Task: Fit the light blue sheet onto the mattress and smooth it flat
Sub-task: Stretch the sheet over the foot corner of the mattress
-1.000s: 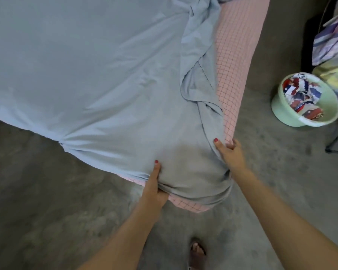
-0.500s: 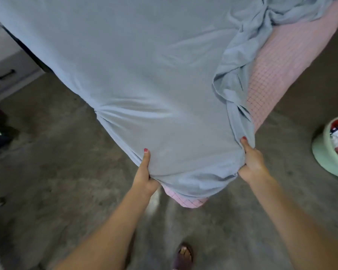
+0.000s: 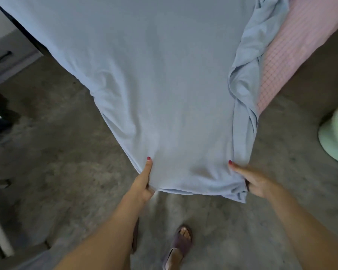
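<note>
Both hands grip the near end of the light blue sheet (image 3: pixel 160 90), which lies spread over the mattress (image 3: pixel 293 45) and runs away from the hands toward the top of the view. The left hand (image 3: pixel 142 184) is closed on the sheet's near-left edge, thumb laid up along the top of the cloth and the fingers tucked out of sight beneath it. The right hand (image 3: pixel 256 182) is closed on the near-right corner, thumb on top, with a small wad of fabric bunched against its palm. Between the two hands the hem hangs in a shallow curve just over the floor (image 3: pixel 62 172) (the mattress corner under it is fully covered here).

Beyond the right hand, a long loose fold of the sheet (image 3: pixel 246 90) lies rumpled along the right side, and outside that fold the pink checked surface of the mattress is bare. Beyond the left hand the cloth is gathered into a few creases at the mattress edge.

Below the hands, a foot in a dark sandal (image 3: pixel 181 242) stands on the grey floor. Far to the right of the right hand sits a pale green basin (image 3: pixel 332 141), partly cut off by the frame. Far to the left of the left hand, a grey drawer unit (image 3: pixel 6 51) with a dark handle is visible.
</note>
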